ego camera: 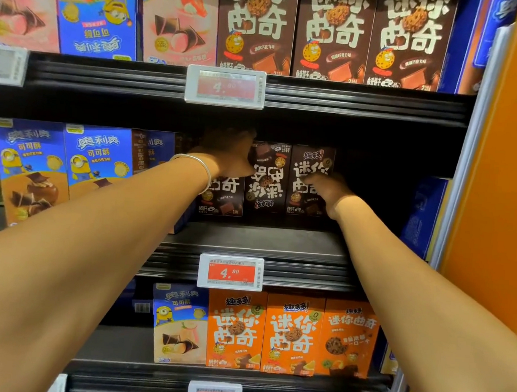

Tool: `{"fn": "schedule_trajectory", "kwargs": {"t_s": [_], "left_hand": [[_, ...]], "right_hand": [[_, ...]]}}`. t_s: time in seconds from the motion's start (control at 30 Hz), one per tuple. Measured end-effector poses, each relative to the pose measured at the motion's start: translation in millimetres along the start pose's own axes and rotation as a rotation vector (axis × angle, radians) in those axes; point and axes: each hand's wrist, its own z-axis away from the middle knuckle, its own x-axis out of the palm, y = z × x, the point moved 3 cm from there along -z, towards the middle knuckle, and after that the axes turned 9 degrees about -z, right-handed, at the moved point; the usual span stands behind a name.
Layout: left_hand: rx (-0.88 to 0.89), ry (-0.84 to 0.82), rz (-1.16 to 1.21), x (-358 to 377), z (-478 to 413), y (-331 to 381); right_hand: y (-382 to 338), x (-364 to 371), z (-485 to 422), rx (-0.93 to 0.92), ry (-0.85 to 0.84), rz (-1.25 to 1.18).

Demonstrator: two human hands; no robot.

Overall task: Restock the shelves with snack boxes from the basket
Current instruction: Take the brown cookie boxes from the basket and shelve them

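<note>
Brown boxes [311, 164] stand long-axis vertical, middle box [266, 179] apparently inverted

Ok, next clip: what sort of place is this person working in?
Most likely a supermarket snack aisle: black tiered shelves stocked with rows of dark brown cardboard biscuit boxes and orange cardboard biscuit boxes, and white-framed red price tags reading 4.90 clipped to the shelf edges.

Bright, even shop light falls from above and in front, so the lower price tag [230, 272] reads crisp and clear. The middle shelf recess [392, 163] sinks into deep shadow, and the left hand [228, 154] and right hand [324, 187] inside it are dark and blurred. The upper price tag [225, 86] is washed out and soft. The orange panel [505, 184] leans with wide-angle bending at the edge
</note>
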Motion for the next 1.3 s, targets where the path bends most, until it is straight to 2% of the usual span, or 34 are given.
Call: {"fn": "schedule_trajectory", "kwargs": {"t_s": [0.33, 0.93, 1.1, 1.3], "left_hand": [[-0.053, 0.023, 0.014, -0.6, 0.1, -1.5], [-0.042, -0.042, 0.08, 7.5, -9.7, -7.8], [-0.004, 0.133, 0.144, -3.2, -3.5, -2.8], [-0.044, 0.273, 0.257, -23.7, 21.6, 14.5]], "right_hand": [[-0.9, -1.3, 0.7, -0.051, 0.013, 0.009], [-2.9, -2.1, 8.2, -0.011, 0.061, 0.037], [-9.0, -3.3, 12.6, -0.009, 0.135, -0.028], [-39.9, 8.0, 33.2, -0.127, 0.252, -0.068]]}}
